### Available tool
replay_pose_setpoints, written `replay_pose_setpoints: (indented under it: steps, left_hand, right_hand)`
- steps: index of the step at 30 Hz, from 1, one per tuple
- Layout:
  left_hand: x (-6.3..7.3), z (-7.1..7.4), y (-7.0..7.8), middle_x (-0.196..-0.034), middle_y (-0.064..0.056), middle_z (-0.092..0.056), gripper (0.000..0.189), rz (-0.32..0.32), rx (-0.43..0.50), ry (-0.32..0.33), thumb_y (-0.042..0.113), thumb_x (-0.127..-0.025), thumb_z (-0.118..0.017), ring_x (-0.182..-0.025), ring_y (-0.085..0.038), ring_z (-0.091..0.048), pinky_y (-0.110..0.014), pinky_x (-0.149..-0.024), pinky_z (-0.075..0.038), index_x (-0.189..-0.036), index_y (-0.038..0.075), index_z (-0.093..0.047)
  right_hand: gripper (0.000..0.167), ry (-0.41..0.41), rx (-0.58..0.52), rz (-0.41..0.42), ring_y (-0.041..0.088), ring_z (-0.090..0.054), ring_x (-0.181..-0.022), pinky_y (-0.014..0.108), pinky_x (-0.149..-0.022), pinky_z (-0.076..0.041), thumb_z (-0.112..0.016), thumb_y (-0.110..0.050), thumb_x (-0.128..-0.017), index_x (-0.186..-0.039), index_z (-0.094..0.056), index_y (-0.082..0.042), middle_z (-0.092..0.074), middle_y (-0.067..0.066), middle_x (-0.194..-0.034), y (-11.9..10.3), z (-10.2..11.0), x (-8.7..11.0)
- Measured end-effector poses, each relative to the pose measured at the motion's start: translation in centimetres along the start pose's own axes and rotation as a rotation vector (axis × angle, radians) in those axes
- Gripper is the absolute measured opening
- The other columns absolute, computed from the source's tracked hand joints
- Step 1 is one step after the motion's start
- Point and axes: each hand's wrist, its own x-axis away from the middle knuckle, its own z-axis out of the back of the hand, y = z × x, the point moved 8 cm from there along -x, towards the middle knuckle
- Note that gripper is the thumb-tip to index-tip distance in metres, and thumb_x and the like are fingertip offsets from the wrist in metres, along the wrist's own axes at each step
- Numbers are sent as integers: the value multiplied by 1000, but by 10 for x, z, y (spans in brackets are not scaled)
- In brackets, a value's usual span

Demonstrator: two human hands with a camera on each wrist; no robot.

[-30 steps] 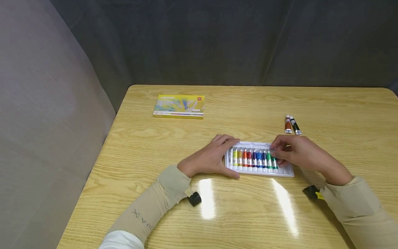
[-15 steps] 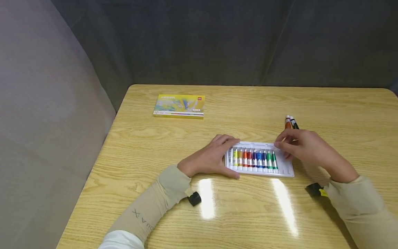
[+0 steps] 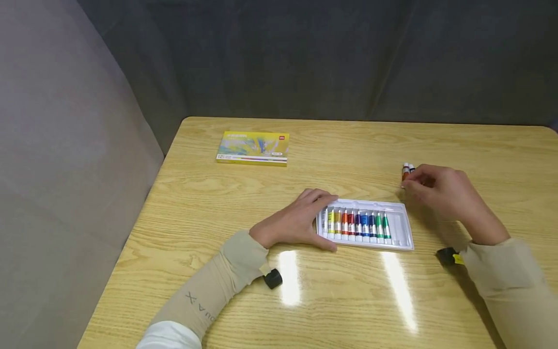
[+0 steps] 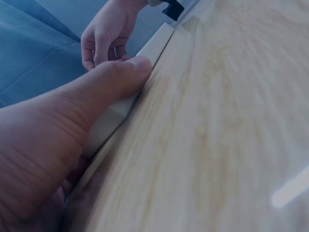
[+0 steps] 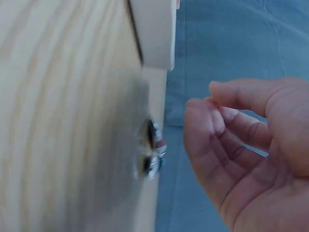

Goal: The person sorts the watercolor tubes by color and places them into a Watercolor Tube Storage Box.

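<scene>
A white plastic tray (image 3: 403, 223) lies on the table with a row of paint tubes (image 3: 357, 225) in it, running from white and yellow to green. Its rightmost slots hold no tubes. My left hand (image 3: 296, 220) grips the tray's left end, thumb along the near edge and fingers at the far edge. The thumb also shows against the tray's side (image 4: 154, 46) in the left wrist view. Beyond the tray's right corner, my right hand (image 3: 444, 191) hovers with loosely bent, bare fingers. It partly hides two loose tubes, an orange-brown tube (image 3: 406, 172) and a dark-coloured tube (image 3: 412, 167).
A yellow paint box (image 3: 253, 148) with a printed picture lies at the back left of the wooden table (image 3: 348, 300). Dark cloth (image 3: 279, 58) hangs behind the table's far edge, and a grey cloth (image 3: 65, 169) hangs at the left.
My right hand has moved from the green end of the tray, back and to the right, to the two loose tubes. The left hand has stayed on the tray.
</scene>
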Motion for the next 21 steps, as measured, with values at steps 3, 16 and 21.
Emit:
replay_pose_setpoints:
  steps: [3,16,21]
  left_hand:
    - [0,0,-1,-162,2,-36,114,3,-2,-1,68,-75,-82,-149,-15,-32,-38,-123,-40,-164,21,-29]
    - [-2,-1,0,-161,2,-37,114,-7,-8,3,68,-75,-83,-148,-13,-33,-36,-123,-40,-163,19,-30]
    - [-1,-1,-3,-161,3,-36,114,1,-9,1,69,-75,-82,-149,-13,-32,-36,-123,-39,-164,20,-29]
  right_hand:
    - [33,24,-4,-8,14,-55,-74,26,-62,-42,-68,-43,-99,-108,-73,-12,-71,8,-92,6,2,-5]
    - [17,131,41,59,26,-72,-87,21,-65,-49,-70,-20,-97,-108,-73,-6,-73,19,-104,22,21,-25]
    - [16,109,140,199,38,-73,-91,27,-68,-53,-72,-6,-92,-108,-74,-4,-73,19,-106,13,13,-31]
